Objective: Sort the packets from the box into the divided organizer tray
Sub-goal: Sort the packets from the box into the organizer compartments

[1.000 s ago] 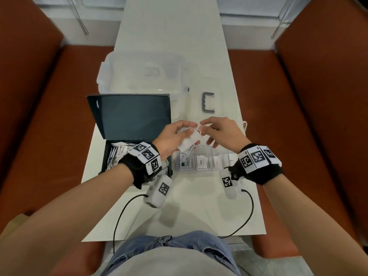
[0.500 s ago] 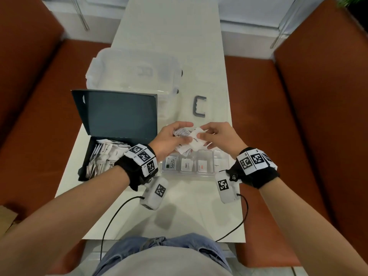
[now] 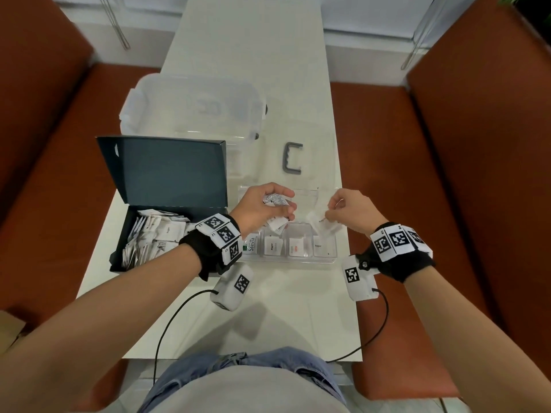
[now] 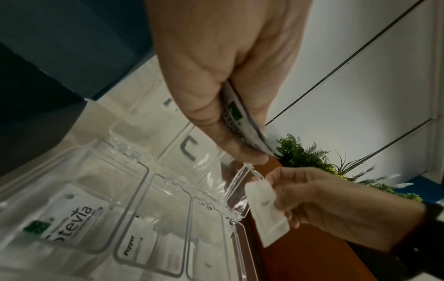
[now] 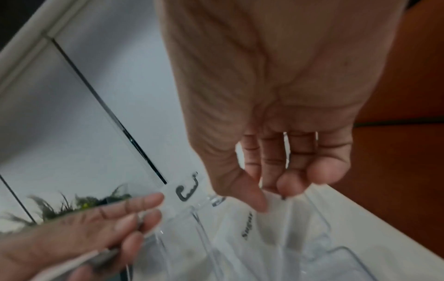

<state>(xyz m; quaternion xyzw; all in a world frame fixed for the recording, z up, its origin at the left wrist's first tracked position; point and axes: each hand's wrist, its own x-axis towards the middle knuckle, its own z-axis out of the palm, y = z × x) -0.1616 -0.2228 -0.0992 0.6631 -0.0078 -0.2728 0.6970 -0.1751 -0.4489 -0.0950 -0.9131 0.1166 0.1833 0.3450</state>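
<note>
Left hand (image 3: 262,208) grips a bunch of packets (image 3: 275,201) above the left half of the tray (image 3: 298,259). Right hand (image 3: 348,210) pinches one white sugar packet (image 3: 323,226) by its top edge between thumb and fingertips; the packet hangs tilted over the tray's rightmost compartment. Tray is clear, lid open, four near compartments each holding packets; leftmost reads Stevia (image 3: 252,244). Box (image 3: 155,234), dark, lid raised, sits just left of the tray with many packets inside. Grey handle (image 3: 292,158) lies beyond the tray; clear tub (image 3: 193,105) farther off, beyond the box
</note>
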